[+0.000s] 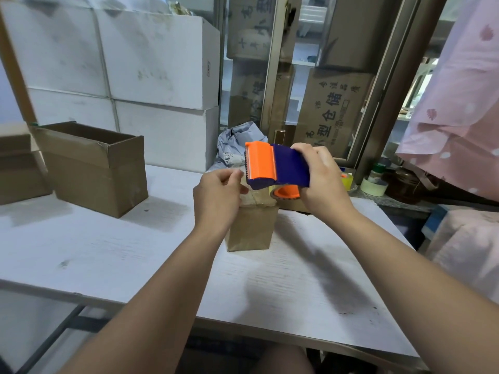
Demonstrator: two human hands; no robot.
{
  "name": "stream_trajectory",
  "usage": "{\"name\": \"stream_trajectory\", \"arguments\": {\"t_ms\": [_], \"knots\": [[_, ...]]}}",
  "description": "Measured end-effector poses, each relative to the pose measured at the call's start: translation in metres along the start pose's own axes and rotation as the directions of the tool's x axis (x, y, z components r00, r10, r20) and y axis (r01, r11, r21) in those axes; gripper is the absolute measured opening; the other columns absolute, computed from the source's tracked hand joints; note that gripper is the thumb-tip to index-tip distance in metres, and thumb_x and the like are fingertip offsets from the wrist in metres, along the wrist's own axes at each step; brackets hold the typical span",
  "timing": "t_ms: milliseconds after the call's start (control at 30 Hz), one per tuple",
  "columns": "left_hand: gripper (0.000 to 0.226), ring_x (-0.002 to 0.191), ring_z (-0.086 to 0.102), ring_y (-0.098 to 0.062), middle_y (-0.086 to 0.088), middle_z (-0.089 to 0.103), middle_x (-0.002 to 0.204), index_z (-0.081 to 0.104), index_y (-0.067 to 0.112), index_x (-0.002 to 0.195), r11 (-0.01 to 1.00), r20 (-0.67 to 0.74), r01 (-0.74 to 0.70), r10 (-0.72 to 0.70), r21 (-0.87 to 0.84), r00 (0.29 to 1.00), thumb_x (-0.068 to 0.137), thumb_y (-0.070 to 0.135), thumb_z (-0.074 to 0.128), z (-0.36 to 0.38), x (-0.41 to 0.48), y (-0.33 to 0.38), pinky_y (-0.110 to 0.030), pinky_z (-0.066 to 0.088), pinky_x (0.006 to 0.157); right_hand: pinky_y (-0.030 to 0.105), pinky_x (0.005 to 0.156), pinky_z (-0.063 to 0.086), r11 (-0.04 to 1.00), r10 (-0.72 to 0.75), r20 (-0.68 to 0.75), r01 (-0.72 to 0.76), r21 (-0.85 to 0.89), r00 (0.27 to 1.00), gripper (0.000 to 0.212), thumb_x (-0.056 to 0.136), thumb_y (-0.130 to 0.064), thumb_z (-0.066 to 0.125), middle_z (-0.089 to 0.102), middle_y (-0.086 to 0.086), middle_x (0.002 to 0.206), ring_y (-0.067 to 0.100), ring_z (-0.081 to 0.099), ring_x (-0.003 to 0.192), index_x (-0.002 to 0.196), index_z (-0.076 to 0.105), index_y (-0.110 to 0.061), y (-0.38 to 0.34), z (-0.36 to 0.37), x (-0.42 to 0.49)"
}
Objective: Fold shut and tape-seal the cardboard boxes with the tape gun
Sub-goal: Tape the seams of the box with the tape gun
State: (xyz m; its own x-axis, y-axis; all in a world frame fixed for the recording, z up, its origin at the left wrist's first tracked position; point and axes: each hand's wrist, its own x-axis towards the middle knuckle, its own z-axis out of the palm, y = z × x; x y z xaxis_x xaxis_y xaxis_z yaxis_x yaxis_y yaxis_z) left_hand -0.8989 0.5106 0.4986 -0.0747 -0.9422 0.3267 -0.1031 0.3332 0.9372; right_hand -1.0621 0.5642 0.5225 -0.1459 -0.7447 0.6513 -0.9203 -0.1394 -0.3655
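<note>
Standing just under both grips, the small cardboard box looks light and thin-walled, likely to slide on the table unless pressed down. The right grip wraps the tape gun by its body; the left grip pinches the clingy clear tape beside the blade

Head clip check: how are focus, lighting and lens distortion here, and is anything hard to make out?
Head view: left hand, right hand and tape gun sharp; soft even light, with arm shadows falling right across the table; wide-angle bowing tilts the window frame and white cartons; the clear tape above the small box barely shows.
</note>
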Motion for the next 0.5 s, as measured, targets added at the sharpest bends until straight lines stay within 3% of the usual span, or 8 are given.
{"name": "stream_trajectory", "arguments": {"t_ms": [67,200,367,500], "knots": [[0.023,0.061,0.065,-0.010,0.007,0.069,0.069,0.070,0.028,0.083,0.999,0.009,0.036,-0.035,-0.026,0.999,0.095,0.028,0.051,0.001,-0.003,-0.003,-0.026,0.052,0.066,-0.001,0.070,0.031,1.000,-0.008,-0.011,0.008,-0.016,1.000,0.060,0.078,-0.003,0.071,0.044,0.006,0.121,0.007,0.035,0.099,0.131,0.047,-0.016,0.001,0.002,-0.002],[0.018,0.061,0.070,-0.012,0.005,0.073,0.076,0.071,0.023,0.095,0.971,0.050,0.202,-0.197,-0.131,0.979,0.093,0.033,0.056,0.006,-0.005,-0.018,-0.028,0.054,0.061,-0.003,0.070,0.030,1.000,-0.017,-0.021,0.017,-0.009,1.000,0.057,0.078,-0.001,0.069,0.044,0.004,0.114,0.007,0.035,0.097,0.130,0.049,-0.016,0.001,0.003,-0.003],[0.019,0.059,0.069,-0.011,0.006,0.073,0.073,0.071,0.025,0.085,0.964,0.003,0.212,-0.215,-0.157,0.977,0.092,0.033,0.055,0.003,0.002,-0.023,-0.028,0.049,0.065,0.000,0.070,0.031,1.000,-0.010,0.004,0.010,0.010,1.000,0.056,0.080,-0.001,0.066,0.037,-0.004,0.110,0.009,0.038,0.097,0.130,0.048,-0.018,-0.001,0.009,0.003],[0.023,0.060,0.061,-0.014,0.006,0.070,0.075,0.073,0.021,0.089,0.978,-0.021,0.182,-0.185,-0.106,0.983,0.094,0.033,0.054,0.002,0.009,-0.022,-0.028,0.049,0.069,0.000,0.069,0.031,0.999,0.021,0.018,-0.021,0.028,1.000,0.057,0.081,0.002,0.063,0.037,-0.003,0.110,0.011,0.040,0.099,0.132,0.047,-0.017,-0.003,0.015,0.008]]}}
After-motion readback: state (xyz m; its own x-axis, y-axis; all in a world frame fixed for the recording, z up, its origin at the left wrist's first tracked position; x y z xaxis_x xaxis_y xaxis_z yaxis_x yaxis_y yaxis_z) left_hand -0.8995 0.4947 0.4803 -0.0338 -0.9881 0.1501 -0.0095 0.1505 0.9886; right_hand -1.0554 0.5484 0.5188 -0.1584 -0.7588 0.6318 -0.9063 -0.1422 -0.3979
